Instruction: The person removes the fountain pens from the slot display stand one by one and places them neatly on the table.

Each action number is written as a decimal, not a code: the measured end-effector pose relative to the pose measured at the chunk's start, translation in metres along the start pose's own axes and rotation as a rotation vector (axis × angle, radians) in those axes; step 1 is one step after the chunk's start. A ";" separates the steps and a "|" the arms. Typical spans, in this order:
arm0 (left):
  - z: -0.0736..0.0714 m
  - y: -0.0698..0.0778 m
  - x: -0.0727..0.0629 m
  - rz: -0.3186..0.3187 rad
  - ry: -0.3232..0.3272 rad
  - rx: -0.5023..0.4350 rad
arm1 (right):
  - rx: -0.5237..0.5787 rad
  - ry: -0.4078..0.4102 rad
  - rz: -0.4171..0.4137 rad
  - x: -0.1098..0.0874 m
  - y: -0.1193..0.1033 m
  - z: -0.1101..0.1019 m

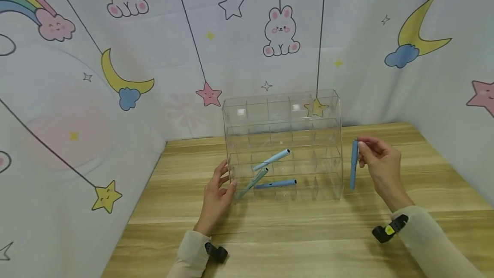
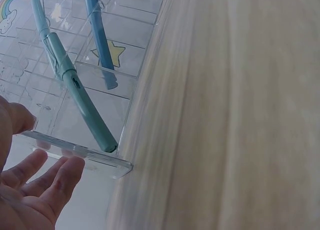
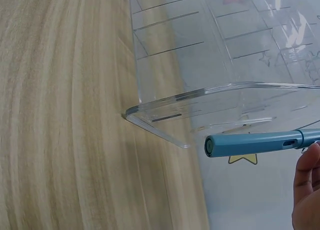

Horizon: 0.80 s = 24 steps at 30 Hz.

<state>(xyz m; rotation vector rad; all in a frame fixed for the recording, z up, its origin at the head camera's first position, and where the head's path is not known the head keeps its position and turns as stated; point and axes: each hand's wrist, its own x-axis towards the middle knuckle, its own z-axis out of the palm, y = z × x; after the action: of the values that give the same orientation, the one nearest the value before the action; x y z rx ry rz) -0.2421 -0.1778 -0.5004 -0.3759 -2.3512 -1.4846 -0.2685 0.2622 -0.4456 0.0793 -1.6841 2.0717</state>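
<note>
A clear acrylic rack [image 1: 281, 98] with rows of compartments stands upright on the table. My left hand [image 1: 217, 194] grips its left side panel, thumb on the inner side and fingers outside, as the left wrist view shows. To the right of the rack, my right hand [image 1: 382, 168] pinches a blue pen [image 1: 353, 166] near its top end; the pen hangs almost vertical, apart from the rack. A green pen [image 2: 85, 102] leans in the bottom left compartment. Beside it a blue pen [image 1: 276, 183] lies in the bottom row, and a light blue pen [image 1: 271, 160] slants out one row higher.
The wood-grain table [image 1: 285, 235] extends in front of the rack and to both sides. Close behind hangs a white curtain [image 1: 247, 63] printed with rabbits, stars and moons. A black strap device [image 1: 390, 228] sits on the right wrist, another [image 1: 216, 252] on the left.
</note>
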 end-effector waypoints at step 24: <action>0.000 0.003 0.000 -0.026 -0.006 0.002 | -0.040 -0.052 0.045 -0.001 0.017 -0.004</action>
<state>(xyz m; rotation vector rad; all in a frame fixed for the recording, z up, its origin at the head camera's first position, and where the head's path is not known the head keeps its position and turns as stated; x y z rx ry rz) -0.2412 -0.1767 -0.4981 -0.3511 -2.3707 -1.4952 -0.2734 0.2628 -0.4624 0.0836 -1.7727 2.0847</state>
